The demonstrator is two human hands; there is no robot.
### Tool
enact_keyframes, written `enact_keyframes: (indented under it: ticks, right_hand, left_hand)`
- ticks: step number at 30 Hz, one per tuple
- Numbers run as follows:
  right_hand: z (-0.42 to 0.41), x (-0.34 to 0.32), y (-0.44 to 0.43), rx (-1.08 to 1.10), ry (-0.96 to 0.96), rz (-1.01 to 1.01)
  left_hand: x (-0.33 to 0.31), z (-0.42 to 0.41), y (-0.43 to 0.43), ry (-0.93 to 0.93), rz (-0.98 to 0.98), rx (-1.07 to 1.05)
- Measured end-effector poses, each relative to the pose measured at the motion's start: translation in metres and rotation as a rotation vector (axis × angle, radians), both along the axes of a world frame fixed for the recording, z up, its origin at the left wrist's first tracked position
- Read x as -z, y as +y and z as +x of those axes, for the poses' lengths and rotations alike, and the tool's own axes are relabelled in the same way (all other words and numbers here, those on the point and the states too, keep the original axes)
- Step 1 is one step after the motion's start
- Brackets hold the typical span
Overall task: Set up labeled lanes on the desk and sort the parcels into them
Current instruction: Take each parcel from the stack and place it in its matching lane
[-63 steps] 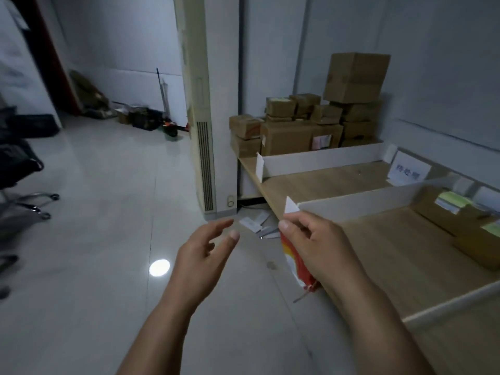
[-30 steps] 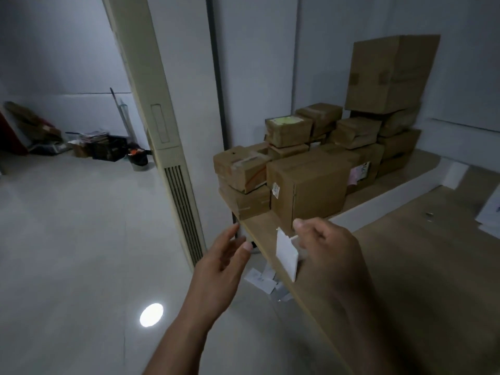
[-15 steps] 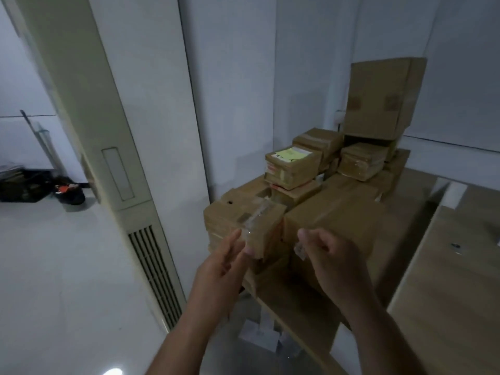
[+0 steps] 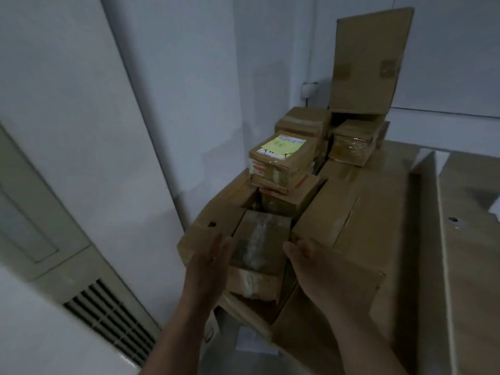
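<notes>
Small cardboard parcel [image 4: 257, 247], clear tape over top, L hand [image 4: 211, 263] straight-fingered against side, R hand [image 4: 316, 269] opposite, grip can't tell

I have one view to work from, the wide-angle camera on the person's head. It looks forward and steeply down along the forearms, so the left hand [image 4: 211, 263] and right hand [image 4: 316, 269] come in from the bottom edge near mid-frame. It sits close to the stack of cardboard parcels [image 4: 338, 212] at the end of the desk [image 4: 473, 266], which fills the centre and right. The white wall [image 4: 203, 77] stands just behind, a standing air-conditioner unit [image 4: 40, 212] runs down the left side, and the lens bows straight edges towards the borders.
</notes>
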State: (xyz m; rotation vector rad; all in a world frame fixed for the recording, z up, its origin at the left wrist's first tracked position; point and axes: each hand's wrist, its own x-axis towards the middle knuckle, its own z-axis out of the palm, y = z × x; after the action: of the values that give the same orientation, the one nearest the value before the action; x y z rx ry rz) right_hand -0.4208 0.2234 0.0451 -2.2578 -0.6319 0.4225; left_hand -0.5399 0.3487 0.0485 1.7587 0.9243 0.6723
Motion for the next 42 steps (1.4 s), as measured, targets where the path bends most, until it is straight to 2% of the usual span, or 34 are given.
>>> enact_keyframes:
  ticks: [3,7,12,14,17,22,27,33,37,39,42]
  right_hand:
    - [0.002,0.015,0.021,0.053,0.018,-0.05]
    - [-0.007,0.027,0.038,0.165,0.168,0.046]
    - [-0.032,0.027,0.042,0.317,0.144,0.05]
    - [-0.045,0.027,0.039,0.379,0.155,0.118]
    - [-0.066,0.02,0.032,0.429,0.197,0.273]
    - [-0.097,-0.006,0.019,0.424,0.199,0.426]
    - [-0.115,-0.025,0.004,0.508,0.288,0.566]
    - [-0.117,-0.02,0.001,0.629,0.286,0.652]
    - [-0.123,-0.006,-0.008,0.543,0.347,0.697]
    - [-0.129,0.003,-0.013,0.495,0.386,0.672]
    - [-0.134,0.02,-0.013,0.496,0.458,0.625]
  left_hand:
    - [0.006,0.01,0.022,0.055,0.044,0.089]
    - [0.007,0.016,0.044,0.142,0.074,0.207]
    - [0.002,0.01,0.05,0.195,-0.006,0.359]
    - [-0.006,0.003,0.049,0.21,0.071,0.376]
    - [-0.025,-0.009,0.047,0.129,0.093,0.414]
    - [-0.037,-0.027,0.043,0.099,-0.027,0.54]
    - [-0.031,-0.032,0.031,0.079,-0.208,0.532]
    - [-0.03,-0.044,0.019,0.049,-0.252,0.472]
    - [-0.016,-0.057,0.02,-0.009,-0.212,0.592]
    - [-0.006,-0.062,0.02,0.029,-0.218,0.633]
    - [0.007,-0.067,0.015,0.088,-0.268,0.555]
